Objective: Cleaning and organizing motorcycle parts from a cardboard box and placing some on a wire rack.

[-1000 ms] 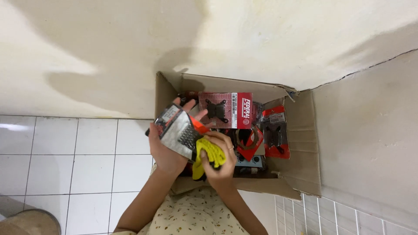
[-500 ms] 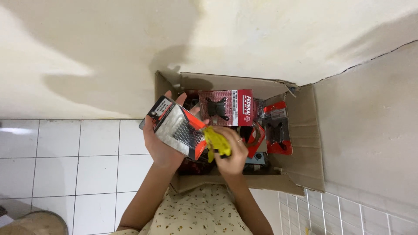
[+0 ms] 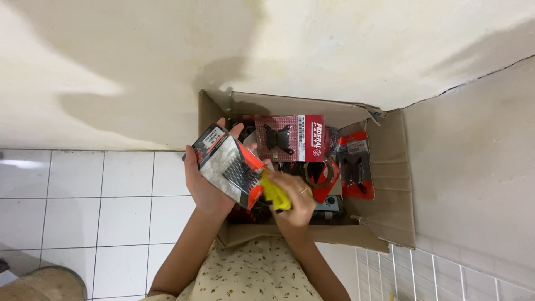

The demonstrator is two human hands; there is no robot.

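My left hand holds a flat packet with a black, grey and orange-red card, tilted over the left edge of an open cardboard box. My right hand grips a yellow tool whose tip touches the packet's lower right corner. Inside the box lie a red-carded blister pack with a black part, another red pack to the right, and several more packets underneath, partly hidden by my hands.
The box stands in a corner against a stained cream wall, with a grey wall on the right. White floor tiles lie to the left. A brownish rounded object shows at the bottom left.
My left hand has raised the packet slightly up and left. My right hand with the yellow tool has moved to the packet's lower right corner.
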